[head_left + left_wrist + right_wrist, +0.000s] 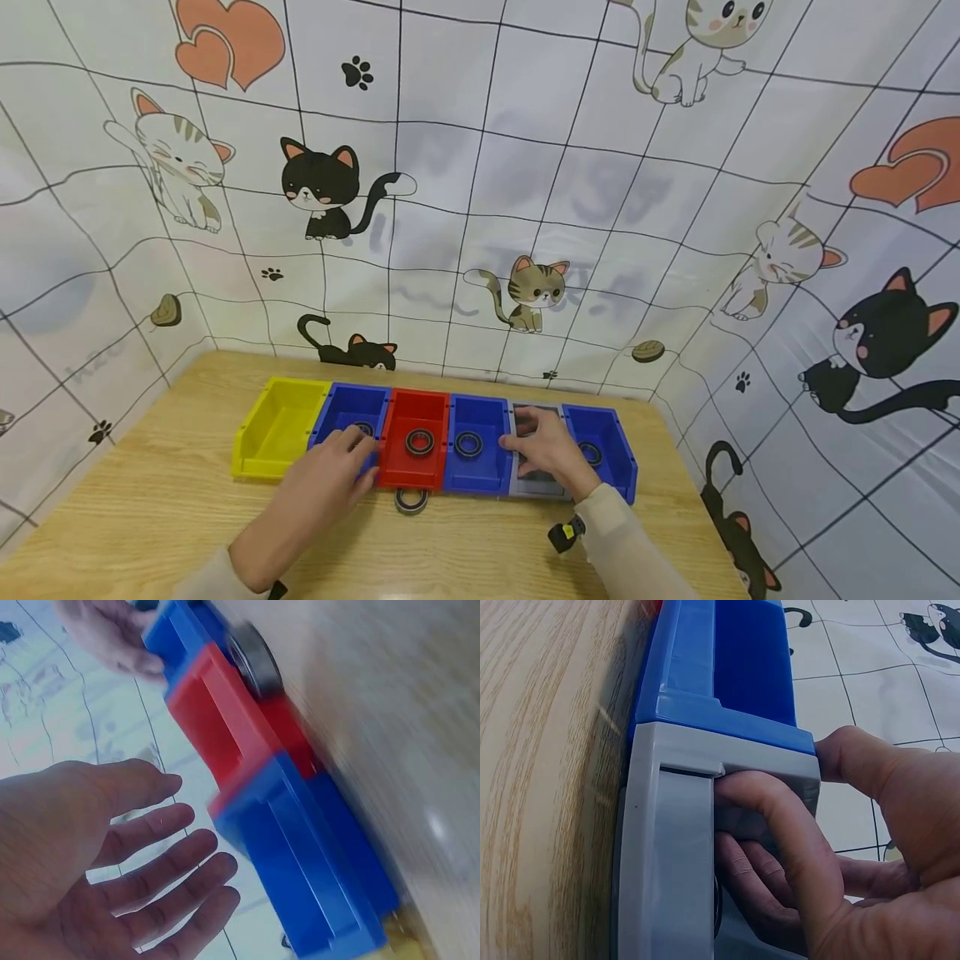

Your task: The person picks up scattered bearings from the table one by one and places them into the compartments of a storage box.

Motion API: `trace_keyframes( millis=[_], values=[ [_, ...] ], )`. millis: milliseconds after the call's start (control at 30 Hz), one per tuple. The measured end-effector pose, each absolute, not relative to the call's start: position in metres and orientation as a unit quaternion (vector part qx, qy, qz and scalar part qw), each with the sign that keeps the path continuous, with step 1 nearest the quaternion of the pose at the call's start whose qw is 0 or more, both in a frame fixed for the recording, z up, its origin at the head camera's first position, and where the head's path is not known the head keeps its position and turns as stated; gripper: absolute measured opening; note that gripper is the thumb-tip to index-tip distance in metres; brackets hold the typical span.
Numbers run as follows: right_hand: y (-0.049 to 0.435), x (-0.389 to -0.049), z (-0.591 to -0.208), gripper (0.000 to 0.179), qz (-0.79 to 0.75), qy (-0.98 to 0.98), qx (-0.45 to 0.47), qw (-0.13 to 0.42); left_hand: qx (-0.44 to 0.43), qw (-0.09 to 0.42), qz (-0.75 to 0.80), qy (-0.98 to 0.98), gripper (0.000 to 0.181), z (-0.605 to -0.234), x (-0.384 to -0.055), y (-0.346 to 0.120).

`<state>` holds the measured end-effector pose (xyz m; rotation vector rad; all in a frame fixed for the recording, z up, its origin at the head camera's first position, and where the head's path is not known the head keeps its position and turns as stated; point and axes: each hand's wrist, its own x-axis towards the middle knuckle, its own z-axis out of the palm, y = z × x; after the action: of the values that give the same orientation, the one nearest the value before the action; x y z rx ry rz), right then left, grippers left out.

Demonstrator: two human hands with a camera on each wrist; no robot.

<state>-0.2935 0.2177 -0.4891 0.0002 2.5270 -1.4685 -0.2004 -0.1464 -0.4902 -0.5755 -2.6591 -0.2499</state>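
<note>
My left hand (326, 473) hovers over the front of the left blue bin (341, 402), fingers apart and loosely straight with nothing in them. In the left wrist view it stands clear of the bins. At the grey bin (682, 855), my right hand (546, 450) pinches the side wall bordering the middle blue bin (491, 467). One bent digit reaches inside that wall; another touches its far edge, and the remaining fingertips are partly hidden. Ring-shaped bearings lie in the red bin (401, 408) and middle blue bin. Another bearing (411, 501) rests against the red bin's front.
At the row's left end stands a yellow bin (281, 421); another blue bin (618, 450), holding a bearing (590, 453), closes the right end. The bins sit on a wooden table (135, 500). Behind is a cat-print curtain (442, 250).
</note>
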Motion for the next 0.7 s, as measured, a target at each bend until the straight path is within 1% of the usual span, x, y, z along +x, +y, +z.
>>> trace_keyframes(
  millis=[200,400,567,700],
  values=[
    [0.217,-0.295,-0.489,0.075,-0.498,0.861,-0.005,0.107,-0.252,0.177,-0.095,-0.947,0.024,-0.498,-0.191,-0.129],
    [0.217,-0.295,-0.49,0.074,-0.502,0.858,-0.005,0.109,-0.29,0.131,-0.114,-0.941,0.022,-0.513,-0.192,-0.116],
    [0.219,-0.295,-0.491,0.075,-0.505,0.856,-0.01,0.113,-0.292,0.108,-0.111,-0.944,0.022,-0.519,-0.194,-0.108],
    [0.223,-0.296,-0.494,0.077,-0.499,0.859,-0.03,0.11,-0.287,0.101,-0.109,-0.946,0.017,-0.52,-0.194,-0.104]
  ],
)
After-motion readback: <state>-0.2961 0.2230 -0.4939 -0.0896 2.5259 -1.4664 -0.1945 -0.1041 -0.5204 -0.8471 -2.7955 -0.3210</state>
